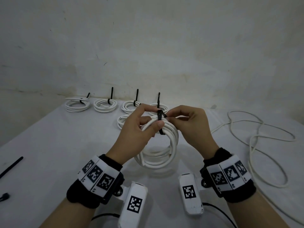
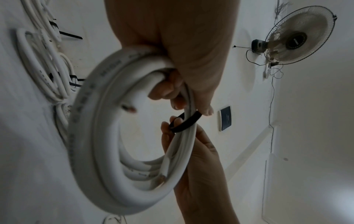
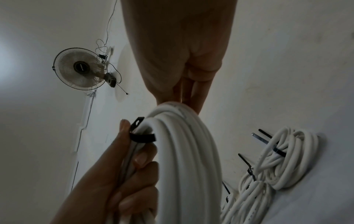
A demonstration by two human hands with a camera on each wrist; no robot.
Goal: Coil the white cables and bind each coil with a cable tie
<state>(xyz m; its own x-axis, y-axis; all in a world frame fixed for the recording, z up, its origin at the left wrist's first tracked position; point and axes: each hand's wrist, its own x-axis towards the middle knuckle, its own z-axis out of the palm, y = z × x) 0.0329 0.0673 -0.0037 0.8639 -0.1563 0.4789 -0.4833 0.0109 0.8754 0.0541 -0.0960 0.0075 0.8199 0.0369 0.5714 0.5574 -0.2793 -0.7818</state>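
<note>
Together, both hands grip the white coil (image 1: 162,142) held between them, left hand (image 1: 139,127) and right hand (image 1: 192,124) pinching its black tie (image 1: 160,120).

Tie (image 1: 160,120) on held coil (image 1: 162,150): where its ends meet is covered by both hands' fingertips in head view; locked or not, cannot tell. Coil's near side motion-blurred in left wrist view, print unreadable. Fifth bound coil (image 1: 122,121) mostly behind left hand (image 1: 139,129). Loose cable (image 1: 256,140) runs off right edge; ends unseen. Spare tie (image 1: 11,167) and small black piece (image 1: 4,197) cut by left edge. Right hand (image 1: 191,127): fingertip grip hidden behind tie.
</note>
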